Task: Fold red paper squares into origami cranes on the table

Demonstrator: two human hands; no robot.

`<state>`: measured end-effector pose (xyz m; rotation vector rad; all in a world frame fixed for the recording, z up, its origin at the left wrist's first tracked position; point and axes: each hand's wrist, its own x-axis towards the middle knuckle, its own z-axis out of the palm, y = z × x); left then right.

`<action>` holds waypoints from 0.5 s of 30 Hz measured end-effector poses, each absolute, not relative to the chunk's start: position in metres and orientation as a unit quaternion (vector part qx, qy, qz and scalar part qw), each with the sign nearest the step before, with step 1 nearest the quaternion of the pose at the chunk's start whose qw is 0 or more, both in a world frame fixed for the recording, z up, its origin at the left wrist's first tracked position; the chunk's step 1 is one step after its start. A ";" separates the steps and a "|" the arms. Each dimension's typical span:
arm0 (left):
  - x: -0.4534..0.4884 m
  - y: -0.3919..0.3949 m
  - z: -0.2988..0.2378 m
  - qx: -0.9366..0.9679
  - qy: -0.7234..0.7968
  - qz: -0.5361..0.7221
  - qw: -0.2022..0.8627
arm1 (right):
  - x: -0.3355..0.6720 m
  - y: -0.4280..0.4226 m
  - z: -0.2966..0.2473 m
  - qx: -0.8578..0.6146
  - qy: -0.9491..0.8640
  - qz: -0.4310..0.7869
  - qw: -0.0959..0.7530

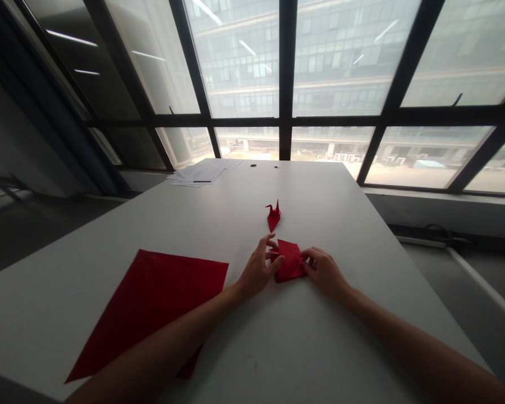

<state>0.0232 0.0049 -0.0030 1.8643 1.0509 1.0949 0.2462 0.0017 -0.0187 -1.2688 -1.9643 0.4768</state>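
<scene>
A small folded piece of red origami paper (pixel 289 261) lies on the white table between my two hands. My left hand (pixel 261 264) holds its left edge between thumb and fingers, with the index finger raised. On the other side, my right hand (pixel 321 268) pinches the right edge with thumb and fingertips. Just beyond the folded piece stands a finished red paper crane (pixel 273 216). To the left, a large red paper sheet (pixel 160 303) lies flat, partly covered by my left forearm.
The white table (pixel 328 207) reaches to the windows. Loose white papers (pixel 202 173) lie at its far left corner. A dark round spot (pixel 253 165) shows near the far edge. A blue curtain (pixel 63 112) hangs at the left.
</scene>
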 end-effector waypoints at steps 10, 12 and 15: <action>0.023 0.004 0.000 0.750 0.384 0.383 0.379 | 0.245 -0.004 -0.012 -0.487 -0.785 0.142 0.355; 0.022 0.003 0.000 0.765 0.381 0.361 0.373 | 0.246 -0.004 -0.012 -0.498 -0.778 0.146 0.354; 0.021 0.003 0.000 0.789 0.373 0.331 0.358 | 0.247 -0.001 -0.016 -0.518 -0.768 0.139 0.350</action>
